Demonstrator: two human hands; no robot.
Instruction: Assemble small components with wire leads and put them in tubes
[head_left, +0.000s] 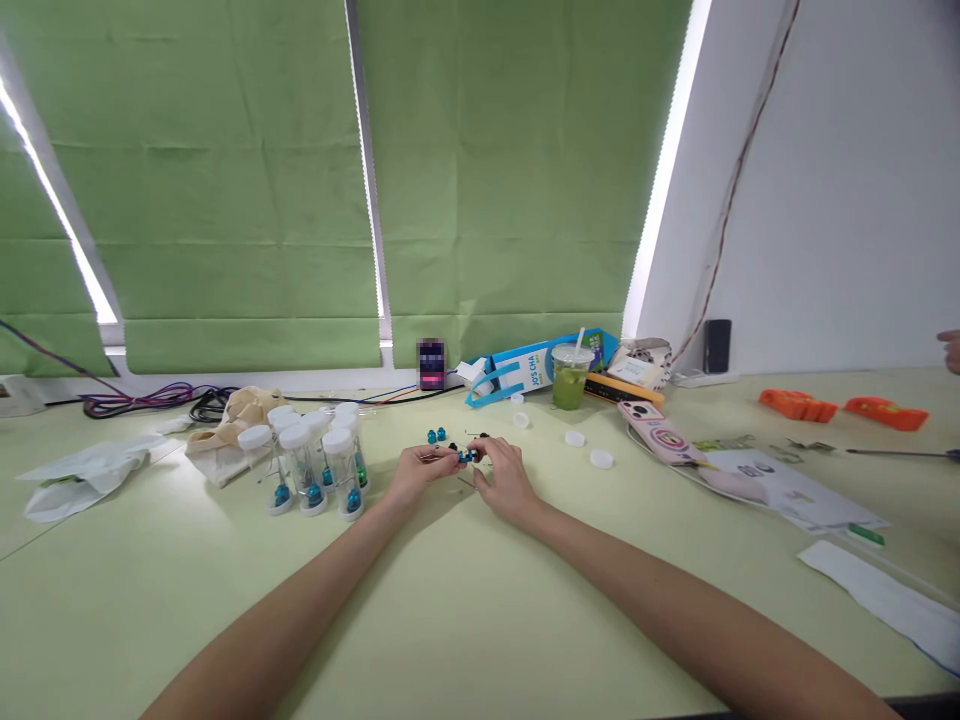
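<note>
Both my hands meet at the middle of the pale green table (465, 610). My left hand (417, 472) and my right hand (504, 478) pinch a tiny blue and black part (466, 456) between their fingertips. Two small blue parts (436, 435) lie on the table just beyond my fingers. Left of my left hand stand several clear plastic tubes (311, 462) upside down on white caps, with blue parts inside them.
Three loose white caps (574, 438) lie right of my hands. Behind them are a green drink cup (570, 376), a blue carton (525, 368) and a pink phone (661, 434). Papers (795, 490), orange tools (798, 404), cables (142, 400) and bags (82, 472) lie around. Another person's hand (951, 350) shows at far right.
</note>
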